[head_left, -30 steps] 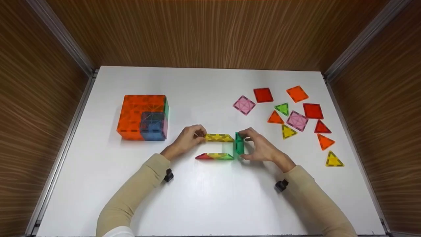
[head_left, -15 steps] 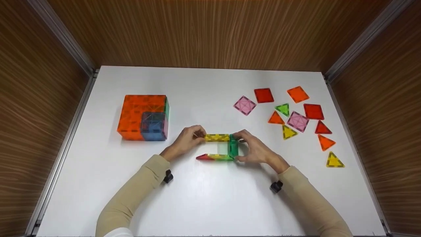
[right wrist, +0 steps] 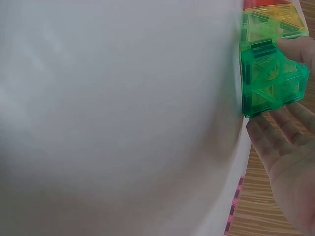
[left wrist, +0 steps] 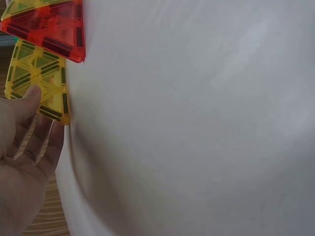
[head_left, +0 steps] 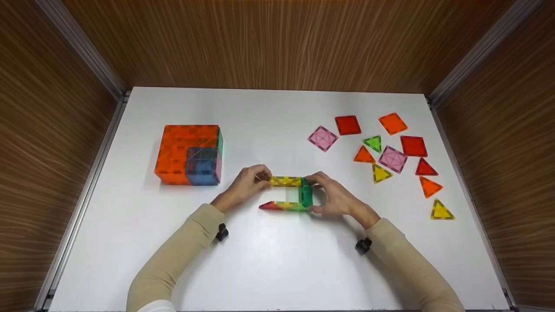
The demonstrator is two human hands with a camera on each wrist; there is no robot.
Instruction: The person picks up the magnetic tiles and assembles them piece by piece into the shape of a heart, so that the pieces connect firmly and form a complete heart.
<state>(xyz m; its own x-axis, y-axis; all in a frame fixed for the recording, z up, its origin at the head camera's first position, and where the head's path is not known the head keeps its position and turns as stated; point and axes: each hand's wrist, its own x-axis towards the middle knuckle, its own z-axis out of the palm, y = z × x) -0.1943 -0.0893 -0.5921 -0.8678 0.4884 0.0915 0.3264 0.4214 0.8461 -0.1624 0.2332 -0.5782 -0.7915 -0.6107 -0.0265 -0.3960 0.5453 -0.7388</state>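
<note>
My left hand (head_left: 248, 184) pinches the left end of a standing row of yellow triangular magnetic tiles (head_left: 286, 181), thumb on one face in the left wrist view. Nearer the body stands a second row of triangular tiles (head_left: 284, 206), red, yellow and light green from left to right. At the right ends of both rows, an upright green square magnetic tile (head_left: 306, 195) spans the space between them. My right hand (head_left: 340, 198) holds this green tile by its two side edges, thumb at the near edge and fingers at the far one; the right wrist view shows its face (right wrist: 273, 81).
A block of orange tiles (head_left: 186, 138) with a blue corner (head_left: 201, 167) stands at the left. Loose square and triangular tiles lie at the right, among them a pink square (head_left: 322, 138) and a yellow triangle (head_left: 441, 210). Wood-grain walls (head_left: 277, 43) enclose the table.
My right hand has moved left with the green square tile, bringing it against the right ends of both rows. My left hand has kept its place on the yellow row.
</note>
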